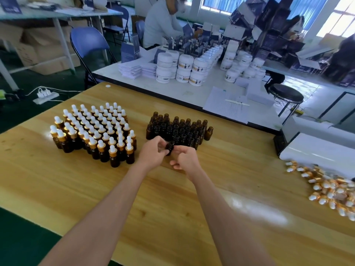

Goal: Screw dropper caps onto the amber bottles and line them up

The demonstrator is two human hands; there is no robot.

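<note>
Left hand (153, 151) grips bottle (170, 147) | right hand (186, 161) seemingly pinching it | uncapped bottles (179, 128) behind

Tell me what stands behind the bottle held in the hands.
The block of uncapped amber bottles stands right behind the held bottle on the wooden table. The left hand and right hand cover its nearest bottles, so the front row cannot be counted.

A wooden table (76, 189) fills the near part. Past it, at 12 o'clock, stands a long white table (146, 87). A blue folding chair (88, 42) and brown cardboard boxes (44, 47) are at 10 o'clock. A round black stool (286, 95) is at 2 o'clock. The floor (23, 116) is dark green. Bright daylight comes through windows (221, 2) at 1 o'clock.
</note>
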